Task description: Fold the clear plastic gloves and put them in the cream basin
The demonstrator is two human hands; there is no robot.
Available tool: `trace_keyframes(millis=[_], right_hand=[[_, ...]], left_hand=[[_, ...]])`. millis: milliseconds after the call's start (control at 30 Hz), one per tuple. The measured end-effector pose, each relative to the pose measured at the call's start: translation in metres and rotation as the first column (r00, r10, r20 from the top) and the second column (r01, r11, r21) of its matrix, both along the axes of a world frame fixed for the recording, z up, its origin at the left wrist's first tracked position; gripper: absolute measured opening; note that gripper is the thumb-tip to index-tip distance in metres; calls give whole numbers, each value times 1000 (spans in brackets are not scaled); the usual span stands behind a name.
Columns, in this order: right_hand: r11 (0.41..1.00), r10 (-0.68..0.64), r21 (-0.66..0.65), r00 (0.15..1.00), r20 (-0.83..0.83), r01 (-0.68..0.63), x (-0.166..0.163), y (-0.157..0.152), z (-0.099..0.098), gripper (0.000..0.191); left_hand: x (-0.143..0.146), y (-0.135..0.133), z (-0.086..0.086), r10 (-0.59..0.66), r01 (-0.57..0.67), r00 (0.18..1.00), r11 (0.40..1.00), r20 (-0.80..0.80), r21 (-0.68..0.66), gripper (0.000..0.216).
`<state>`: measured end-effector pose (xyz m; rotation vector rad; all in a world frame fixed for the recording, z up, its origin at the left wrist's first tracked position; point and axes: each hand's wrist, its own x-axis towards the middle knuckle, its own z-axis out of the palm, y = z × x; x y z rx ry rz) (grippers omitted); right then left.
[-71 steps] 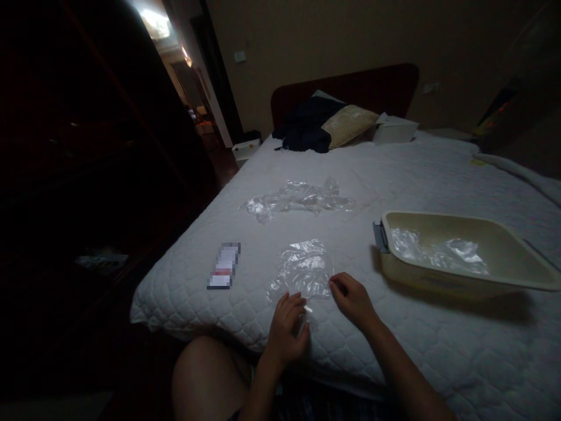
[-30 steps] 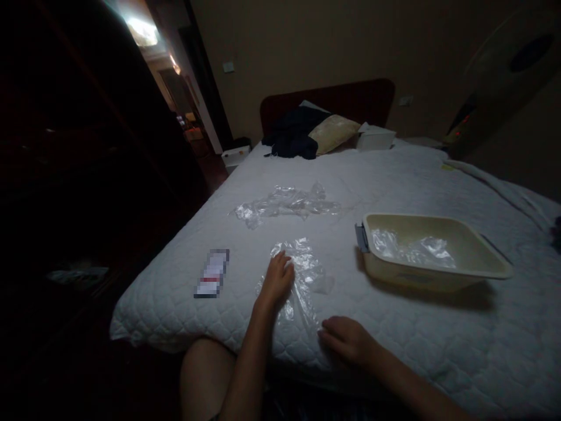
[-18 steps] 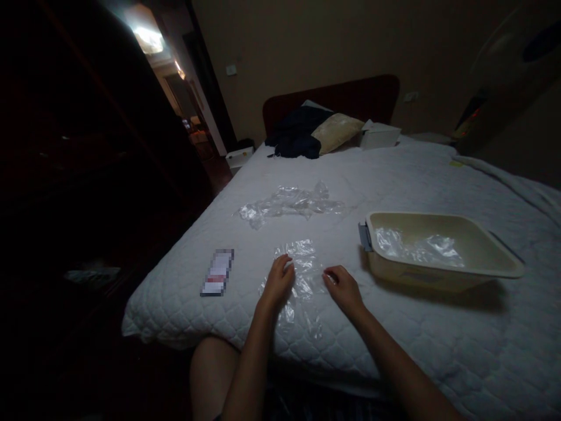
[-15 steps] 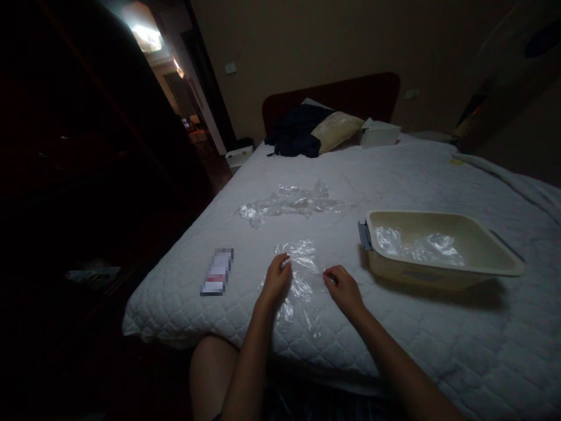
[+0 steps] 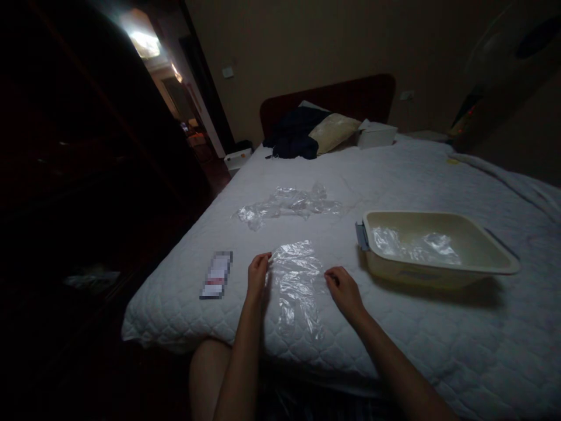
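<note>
A clear plastic bag [image 5: 300, 278] lies spread on the white quilted bed, its lower end split into two strips like handles. My left hand [image 5: 258, 275] pinches its upper left edge between thumb and fingers. At the bag's right edge, my right hand [image 5: 344, 289] is closed in a pinch on that side. More crumpled clear plastic bags [image 5: 289, 204] lie farther up the bed. On the right stands a cream plastic basin [image 5: 442, 269] with grey handles, and clear plastic bags [image 5: 414, 245] rest inside it.
A phone [image 5: 217, 275] with a blurred screen lies left of my hands. Toward the headboard [image 5: 333, 96] are dark clothing [image 5: 293, 137], a beige pillow [image 5: 335, 131] and a white box [image 5: 377, 134]. The bed's front edge is close to my legs.
My left hand has moved left from over the bag to its left edge, and the bag's upper part is now spread wider and flatter. My right hand has barely moved.
</note>
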<state>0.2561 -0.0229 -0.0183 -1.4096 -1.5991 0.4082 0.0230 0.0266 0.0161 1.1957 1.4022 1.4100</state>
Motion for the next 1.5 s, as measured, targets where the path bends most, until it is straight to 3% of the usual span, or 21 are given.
trace_keyframes(millis=[100,167,233,333,467,633,800,1000,1100,1200,1267,1500], right_hand=[[1000,5,26,999,-44,-4,-1,-1,2,15],[999,10,45,996,-86,-7,-1,-3,4,15],[998,7,59,990,-142,1,1,-5,6,15],[998,-18,57,976,-217,31,6,-9,8,18],[996,-89,7,961,-262,94,16,-15,6,21],[974,-219,6,944,-247,228,20,-24,9,24],[977,-168,112,980,-105,179,15,-34,16,30],[959,-266,51,946,-184,280,20,-27,4,28],[974,-206,69,967,-147,218,19,-28,7,38],[987,-76,146,997,21,72,15,-31,11,49],[986,-50,162,995,86,35,13,-31,10,43],[981,-132,142,991,-25,134,19,-28,2,26]], left_hand=[[18,-12,6,-128,137,976,990,-176,43,26],[34,-22,12,-279,315,890,948,-361,46,26],[48,-32,17,-334,422,766,906,-549,37,26],[60,-39,22,-324,497,581,868,-746,10,25],[60,-41,19,-262,506,466,862,-845,12,24],[59,-41,15,-208,505,450,861,-869,55,24],[62,-40,14,-165,512,447,853,-879,101,25],[68,-46,13,-206,570,434,816,-877,90,28],[75,-48,14,-230,610,393,790,-890,65,27],[80,-48,15,-229,621,361,782,-904,49,22],[81,-48,16,-221,615,343,788,-913,40,20],[77,-50,20,-187,585,334,809,-924,48,17]])
